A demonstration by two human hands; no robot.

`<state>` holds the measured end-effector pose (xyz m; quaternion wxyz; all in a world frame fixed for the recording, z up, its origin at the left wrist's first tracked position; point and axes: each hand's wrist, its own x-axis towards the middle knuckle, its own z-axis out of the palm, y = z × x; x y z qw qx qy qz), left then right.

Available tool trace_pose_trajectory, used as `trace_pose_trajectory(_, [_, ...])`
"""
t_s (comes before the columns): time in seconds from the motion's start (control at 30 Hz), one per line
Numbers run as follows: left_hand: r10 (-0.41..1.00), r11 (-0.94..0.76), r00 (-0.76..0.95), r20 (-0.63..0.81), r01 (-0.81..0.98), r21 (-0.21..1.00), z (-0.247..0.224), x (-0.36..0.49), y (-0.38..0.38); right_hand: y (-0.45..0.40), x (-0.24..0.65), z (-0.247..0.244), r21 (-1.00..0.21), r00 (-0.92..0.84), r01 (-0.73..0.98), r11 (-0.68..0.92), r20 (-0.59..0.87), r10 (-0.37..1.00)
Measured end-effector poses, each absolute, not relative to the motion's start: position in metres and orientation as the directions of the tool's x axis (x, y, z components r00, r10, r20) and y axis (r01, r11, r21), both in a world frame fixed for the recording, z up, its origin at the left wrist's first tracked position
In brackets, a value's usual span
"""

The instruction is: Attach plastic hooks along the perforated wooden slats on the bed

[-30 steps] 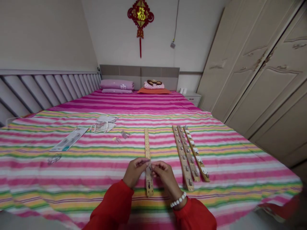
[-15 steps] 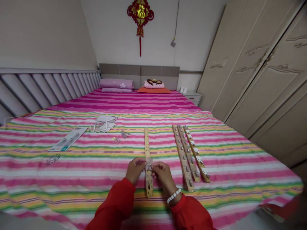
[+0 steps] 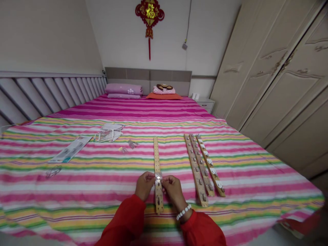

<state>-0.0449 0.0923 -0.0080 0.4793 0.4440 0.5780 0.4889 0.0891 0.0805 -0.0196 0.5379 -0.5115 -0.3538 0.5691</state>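
Note:
A narrow perforated wooden strip (image 3: 156, 153) lies lengthwise before me on the striped bed cover. A small clear hook piece (image 3: 158, 178) is on its lower half, pinched at its left edge by my left hand (image 3: 145, 185) and at its right edge by my right hand (image 3: 174, 190). Another metal hook (image 3: 158, 200) sits nearer the strip's bottom end. To the right lie three strips fitted with hooks: a left one (image 3: 196, 169), a middle one (image 3: 202, 164) and a right one with white pieces (image 3: 211, 165).
Two small clear hook pieces (image 3: 132, 144) (image 3: 123, 149) lie left of the strip. Farther left are clear and white packets (image 3: 110, 132), a long package (image 3: 70, 149) and a thin wire-like bundle (image 3: 53, 171). Pillows (image 3: 124, 89) rest by the headboard (image 3: 143, 77).
Both hands and the hook piece between them appear slightly lower in the view. The metal of that piece now shows more clearly. Both hands keep their pinch.

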Motion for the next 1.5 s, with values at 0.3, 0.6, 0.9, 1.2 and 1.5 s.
trace_pose_trajectory(0.3, [0.981,0.108,-0.172,-0.087,0.113,0.988,-0.012,-0.043,0.092,0.083,0.089,-0.028,-0.957,0.093,-0.222,-0.187,-0.212,0.973])
trace_pose_trajectory(0.6, [0.976,0.169,-0.175,-0.133,0.216,0.962,-0.011,-0.042,0.091,0.088,0.089,-0.033,-0.961,0.078,-0.165,-0.221,-0.236,0.969])
trace_pose_trajectory(0.9, [0.940,0.341,-0.098,-0.328,0.199,0.919,0.000,-0.047,0.098,0.078,0.095,-0.026,-0.958,0.156,0.265,-0.112,-0.072,0.985])
trace_pose_trajectory(1.2, [0.961,0.276,-0.081,-0.264,0.335,0.901,-0.001,-0.047,0.104,0.082,0.096,-0.027,-0.955,0.189,0.246,-0.166,-0.121,0.975])
trace_pose_trajectory(1.5, [0.932,0.256,0.092,-0.350,0.516,0.817,0.006,-0.048,0.132,0.088,0.095,-0.034,-0.946,0.233,0.237,-0.221,-0.165,0.958])
